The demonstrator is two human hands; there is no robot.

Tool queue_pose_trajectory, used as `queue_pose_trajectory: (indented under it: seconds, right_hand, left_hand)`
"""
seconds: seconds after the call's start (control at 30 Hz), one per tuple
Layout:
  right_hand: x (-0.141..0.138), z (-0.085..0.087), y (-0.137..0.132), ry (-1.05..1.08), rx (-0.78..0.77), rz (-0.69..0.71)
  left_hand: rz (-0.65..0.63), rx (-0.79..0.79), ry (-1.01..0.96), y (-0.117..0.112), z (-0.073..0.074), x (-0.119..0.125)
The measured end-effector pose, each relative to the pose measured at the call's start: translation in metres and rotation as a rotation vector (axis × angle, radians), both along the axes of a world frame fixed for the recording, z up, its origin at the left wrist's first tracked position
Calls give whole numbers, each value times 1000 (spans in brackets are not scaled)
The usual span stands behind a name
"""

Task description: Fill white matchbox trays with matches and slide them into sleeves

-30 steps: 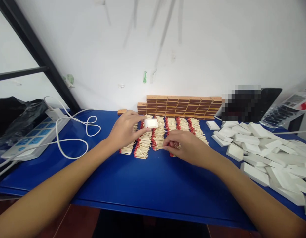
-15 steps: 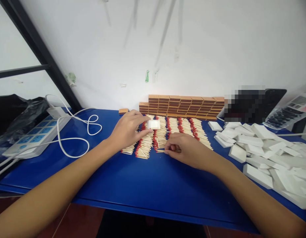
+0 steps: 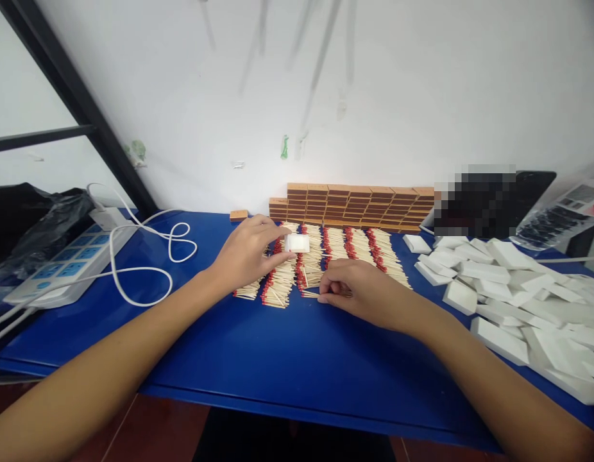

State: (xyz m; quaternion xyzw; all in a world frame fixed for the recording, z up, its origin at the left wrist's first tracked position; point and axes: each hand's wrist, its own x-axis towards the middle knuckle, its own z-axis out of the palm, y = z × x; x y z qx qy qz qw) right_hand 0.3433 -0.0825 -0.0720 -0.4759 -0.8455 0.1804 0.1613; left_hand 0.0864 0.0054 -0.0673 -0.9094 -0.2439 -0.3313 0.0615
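Note:
My left hand [image 3: 249, 253] is closed on a small white matchbox tray [image 3: 297, 243], pinched between thumb and fingers just above the matches. Red-tipped matchsticks [image 3: 279, 282] lie in several slanted rows beneath and around both hands. My right hand [image 3: 358, 287] is closed, its thumb and fingertips at the plain end of a matchstick [image 3: 310, 294] at the near end of a middle row. The curled fingers hide whether they hold more than that one.
Brown matchboxes [image 3: 347, 208] are stacked along the wall, with a single matchbox [image 3: 238, 215] to their left. White trays [image 3: 499, 289] are heaped at right, before a dark phone [image 3: 532, 199] and plastic bottle [image 3: 551, 221]. A power strip [image 3: 70, 269] and white cable [image 3: 114, 256] occupy the left.
Both hands keep almost the same position and hold. The whole view has shifted very slightly.

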Motion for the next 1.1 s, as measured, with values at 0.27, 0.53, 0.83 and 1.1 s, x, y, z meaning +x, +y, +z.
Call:
queue_pose_trajectory:
  seconds: [0.27,0.53,0.83,1.1]
  right_hand:
    - [-1,2,-4,1,-8,-10]
    - [1,2,-3,12,-18,51]
    - [-2,5,-7,-71,-50,55]
    - [0,6,-7,50,151,10]
  left_hand:
    - [0,-5,6,0,2,0]
    - [1,12,19,-1,-1,0]
    - [-3,-9,8,-1,0,0]
    - [-51,-34,-46,-2,-4,3]
